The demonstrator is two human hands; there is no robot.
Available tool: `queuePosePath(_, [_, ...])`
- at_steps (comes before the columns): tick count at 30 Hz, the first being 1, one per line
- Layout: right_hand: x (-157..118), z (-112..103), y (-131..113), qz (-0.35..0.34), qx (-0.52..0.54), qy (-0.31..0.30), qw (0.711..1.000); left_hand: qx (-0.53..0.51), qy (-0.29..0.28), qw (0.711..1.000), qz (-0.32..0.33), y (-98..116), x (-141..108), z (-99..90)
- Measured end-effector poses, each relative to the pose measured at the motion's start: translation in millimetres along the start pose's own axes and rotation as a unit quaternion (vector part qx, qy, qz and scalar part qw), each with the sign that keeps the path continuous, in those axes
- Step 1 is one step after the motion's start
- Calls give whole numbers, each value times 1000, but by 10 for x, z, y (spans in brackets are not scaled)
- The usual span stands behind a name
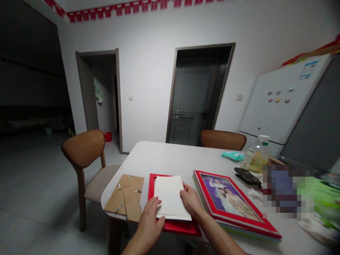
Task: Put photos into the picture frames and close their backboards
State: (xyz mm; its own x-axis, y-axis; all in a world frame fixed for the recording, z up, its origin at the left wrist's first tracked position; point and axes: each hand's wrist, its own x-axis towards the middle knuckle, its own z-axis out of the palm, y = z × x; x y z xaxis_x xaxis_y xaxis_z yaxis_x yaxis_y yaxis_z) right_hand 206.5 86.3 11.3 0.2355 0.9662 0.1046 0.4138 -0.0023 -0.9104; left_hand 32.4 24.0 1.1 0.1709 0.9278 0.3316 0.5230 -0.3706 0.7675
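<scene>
A blank white card is between my hands, over a red picture frame. My left hand holds its lower left side, the thumb by the bottom edge. On the right edge, my right hand grips it with thumb and fingers. The card covers most of the frame; whether it rests inside cannot be made out. Left of the frame lies a brown backing board with metal clips and a stand flap. To the right, a larger red frame with a photo lies face up on top of other frames.
The white table has a rounded left corner. Toward its right stand a bottle of yellow liquid, a black phone-like object, a teal packet and green packaging. Wooden chairs stand at the left and far sides.
</scene>
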Motion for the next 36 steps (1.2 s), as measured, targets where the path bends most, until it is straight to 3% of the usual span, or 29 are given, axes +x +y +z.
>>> queuePosePath(5, [84,32,92,-33,-50,-3,998,40,6,997,69,-152,-42,106])
queuePosePath(13, [73,51,42,-90,-208,19,974,121,-48,989,68,-54,-53,48])
queuePosePath(21, [-119,85,-25,-142,-399,11,906,152,-59,984,78,-18,-57,31])
queuePosePath(29, [-213,96,80,-184,-413,-10,892,211,-59,970,102,62,-94,54])
queuePosePath(32, [-229,93,78,-170,-415,-16,894,189,-28,974,119,-46,-114,-70])
queuePosePath(36, [-211,129,-7,-172,-404,-12,898,183,36,978,92,-320,-151,-482])
